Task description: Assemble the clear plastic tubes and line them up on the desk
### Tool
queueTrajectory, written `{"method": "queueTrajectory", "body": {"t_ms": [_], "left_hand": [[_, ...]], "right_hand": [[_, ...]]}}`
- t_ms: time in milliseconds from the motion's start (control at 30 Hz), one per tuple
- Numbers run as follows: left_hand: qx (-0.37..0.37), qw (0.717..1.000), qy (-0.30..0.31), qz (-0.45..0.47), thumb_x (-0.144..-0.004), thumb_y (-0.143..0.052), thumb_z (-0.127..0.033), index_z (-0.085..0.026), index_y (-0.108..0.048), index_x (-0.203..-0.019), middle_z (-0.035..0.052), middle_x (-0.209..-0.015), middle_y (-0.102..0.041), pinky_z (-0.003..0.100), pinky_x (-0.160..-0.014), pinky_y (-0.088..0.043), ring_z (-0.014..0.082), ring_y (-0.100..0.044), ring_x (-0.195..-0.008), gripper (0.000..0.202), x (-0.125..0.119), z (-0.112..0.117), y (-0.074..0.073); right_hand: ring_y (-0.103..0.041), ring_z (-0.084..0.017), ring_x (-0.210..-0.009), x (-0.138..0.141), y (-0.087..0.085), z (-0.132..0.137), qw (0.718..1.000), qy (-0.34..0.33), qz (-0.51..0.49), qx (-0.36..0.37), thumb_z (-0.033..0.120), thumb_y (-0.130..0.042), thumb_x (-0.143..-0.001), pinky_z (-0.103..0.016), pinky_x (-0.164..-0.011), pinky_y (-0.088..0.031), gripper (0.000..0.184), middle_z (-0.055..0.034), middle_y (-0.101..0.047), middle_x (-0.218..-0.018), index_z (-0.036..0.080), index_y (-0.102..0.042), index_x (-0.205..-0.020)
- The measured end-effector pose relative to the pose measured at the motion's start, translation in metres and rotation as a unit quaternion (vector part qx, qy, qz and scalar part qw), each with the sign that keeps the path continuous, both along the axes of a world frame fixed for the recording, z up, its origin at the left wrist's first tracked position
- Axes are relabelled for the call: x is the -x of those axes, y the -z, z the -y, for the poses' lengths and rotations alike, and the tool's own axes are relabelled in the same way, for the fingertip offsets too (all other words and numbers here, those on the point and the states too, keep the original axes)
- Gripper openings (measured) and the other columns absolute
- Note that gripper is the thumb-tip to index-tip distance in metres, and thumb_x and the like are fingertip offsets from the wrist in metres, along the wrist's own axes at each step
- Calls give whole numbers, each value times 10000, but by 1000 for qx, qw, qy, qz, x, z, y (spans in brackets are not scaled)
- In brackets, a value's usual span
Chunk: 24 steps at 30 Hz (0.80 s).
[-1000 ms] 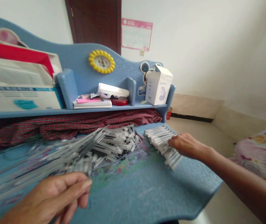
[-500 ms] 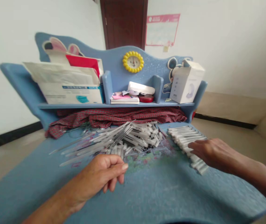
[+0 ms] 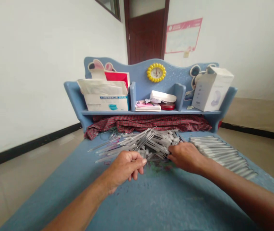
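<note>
Lots of clear and black pen parts [image 3: 156,141] are heaped in a messy pile toward the back of a blue bench [image 3: 151,205], with the longer thin pieces fanned out to the left. The left hand [image 3: 129,166] is held just in front of that pile, fingers curled in and thumb pressed against them; whether anything small is pinched in there can't be told. The right hand [image 3: 186,157] is set right at the pile's right edge, fingers bent down toward the pieces, but its fingertips are partly hidden, so whether a piece has been grabbed can't be told either.

Off to the right, a pretty neat row of pens [image 3: 223,155] is laid out side by side, partly covered by the right forearm. Behind the pile, a red plaid cloth [image 3: 156,122] is bunched up under a blue shelf [image 3: 132,113]. On the shelf, a mask box [image 3: 103,102] is parked at the left, a red tin [image 3: 167,106] and a stack of papers [image 3: 148,108] are tucked in the middle, and a white carton [image 3: 210,93] is stood at the right. A yellow flower-shaped clock [image 3: 156,73] is mounted on the backboard.
</note>
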<state>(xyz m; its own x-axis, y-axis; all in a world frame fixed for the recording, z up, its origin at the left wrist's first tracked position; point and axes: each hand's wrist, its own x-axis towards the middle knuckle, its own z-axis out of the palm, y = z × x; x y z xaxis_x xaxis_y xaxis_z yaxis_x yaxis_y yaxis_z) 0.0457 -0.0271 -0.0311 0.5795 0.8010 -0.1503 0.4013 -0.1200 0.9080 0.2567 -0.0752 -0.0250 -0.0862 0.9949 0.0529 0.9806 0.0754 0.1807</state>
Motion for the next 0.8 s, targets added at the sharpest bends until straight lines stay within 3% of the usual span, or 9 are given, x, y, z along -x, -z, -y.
{"method": "queueTrajectory", "body": {"t_ms": [233,467,633,700,800], "left_hand": [[-9,1000,-5,18,-752,-515,-388,-148,-559,-624,-25,-504,-554,180,-395,-309,75,-446,-409,276,5,0,-3],[-58,998,-8,-8,-765,-502,-328,-155,-550,-630,-36,-512,-542,185,-413,-333,71,-439,-400,224,3,2,-2],[-226,973,16,-34,-769,-526,-268,-172,-610,-721,0,-634,-605,222,-525,-413,130,-567,-579,136,0,10,-1],[-311,950,31,-14,-763,-550,-228,-188,-638,-837,31,-792,-655,243,-617,-448,158,-602,-719,122,-1,14,-1],[-424,902,70,30,-749,-578,-164,-206,-613,-1013,61,-1019,-647,309,-787,-454,198,-582,-918,270,-2,19,0]], "right_hand": [[-644,-246,-812,3,7,-15,999,16,-6,31,296,-419,-834,-308,-677,-444,290,-160,-683,-861,144,-664,-867],[-615,-196,-634,-20,-18,9,999,4,-21,46,267,-429,-783,-259,-536,-341,265,-93,-674,-698,178,-654,-677],[-508,-111,-498,-18,-32,32,994,-29,-98,37,280,-452,-793,-235,-493,-263,263,-26,-613,-569,189,-603,-599],[-479,-97,-480,-8,-34,36,990,-48,-128,43,287,-461,-796,-228,-486,-253,252,-13,-599,-553,190,-601,-609],[-474,-96,-495,13,-35,35,982,-95,-154,59,280,-481,-784,-223,-485,-246,204,-13,-604,-571,186,-623,-671]]}}
